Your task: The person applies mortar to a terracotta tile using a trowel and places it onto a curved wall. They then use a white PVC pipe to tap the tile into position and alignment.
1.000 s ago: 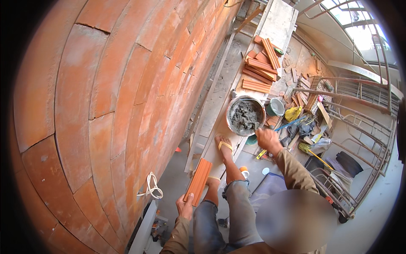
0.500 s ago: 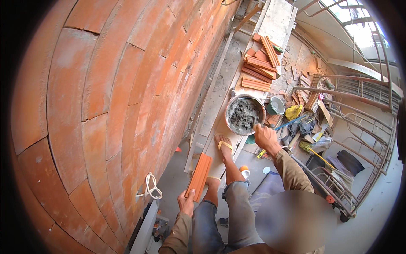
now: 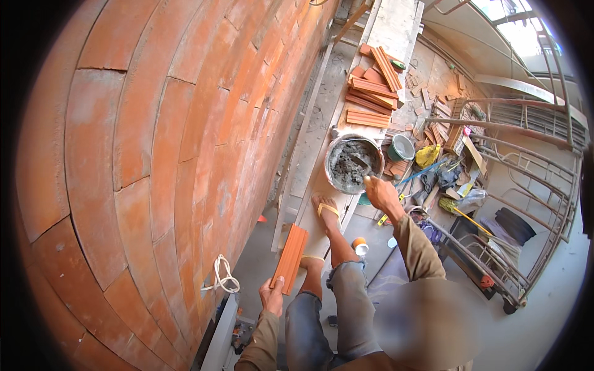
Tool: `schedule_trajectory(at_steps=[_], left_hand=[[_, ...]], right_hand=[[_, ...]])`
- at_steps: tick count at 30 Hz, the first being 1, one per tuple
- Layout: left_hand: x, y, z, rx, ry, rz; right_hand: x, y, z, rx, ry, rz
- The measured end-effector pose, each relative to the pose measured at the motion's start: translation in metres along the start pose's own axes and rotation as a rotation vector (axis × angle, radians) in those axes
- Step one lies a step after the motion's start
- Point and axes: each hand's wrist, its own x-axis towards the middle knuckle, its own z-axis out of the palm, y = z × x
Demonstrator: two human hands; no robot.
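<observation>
My left hand (image 3: 272, 295) grips the lower end of a long ribbed terracotta tile (image 3: 291, 256), which I hold tilted beside my left leg, near the brick wall (image 3: 148, 148). At the right rim of a bucket (image 3: 328, 170) my right hand (image 3: 382, 193) is closed around the handle of a trowel (image 3: 360, 162). The trowel's blade lies in the grey mortar (image 3: 346, 172), part of it sunk or coated. Beyond the bucket, several more terracotta tiles (image 3: 369, 117) are stacked loosely on the plank (image 3: 393, 28).
My feet in yellow-strapped sandals stand on the narrow plank. Right of it are a smaller bucket (image 3: 402, 147), a yellow bag (image 3: 427, 156), scattered tile pieces and metal scaffold frames (image 3: 526, 133). A white cable loop (image 3: 221, 275) hangs at the wall.
The trowel blade now shows in the mortar, and my right hand has shifted slightly at the bucket rim. The view has turned a little; my left hand keeps the tile.
</observation>
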Motion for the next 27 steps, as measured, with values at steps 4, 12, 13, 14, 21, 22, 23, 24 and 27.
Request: schedule_trajectory(at_steps=[4,12,13,14,21,22,23,24,27], left_hand=[[0.000,0.012,0.008,0.007,-0.030,-0.022],[-0.005,0.001,-0.002,-0.004,-0.047,0.000],[-0.009,0.005,-0.001,-0.005,-0.050,0.002],[-0.012,0.006,0.000,-0.006,-0.054,0.005],[-0.012,-0.024,-0.010,0.014,-0.031,-0.040],[-0.013,-0.026,-0.011,0.021,-0.028,-0.046],[-0.013,-0.028,-0.012,0.028,-0.023,-0.053],[-0.014,-0.028,-0.013,0.031,-0.022,-0.053],[-0.015,-0.025,-0.010,0.041,-0.026,-0.046]], right_hand=[[-0.004,0.025,0.006,0.041,0.139,0.182],[0.057,-0.002,-0.004,0.001,0.173,0.222],[0.061,-0.001,-0.004,-0.024,0.162,0.185],[0.066,0.001,-0.005,-0.051,0.152,0.150],[0.076,-0.063,0.000,-0.402,-0.092,-0.159],[0.076,-0.068,0.009,-0.432,-0.116,-0.217],[0.074,-0.071,0.017,-0.529,-0.126,-0.316],[0.073,-0.066,0.034,-0.561,-0.065,-0.408],[0.063,-0.028,0.086,-0.668,-0.055,-0.524]])
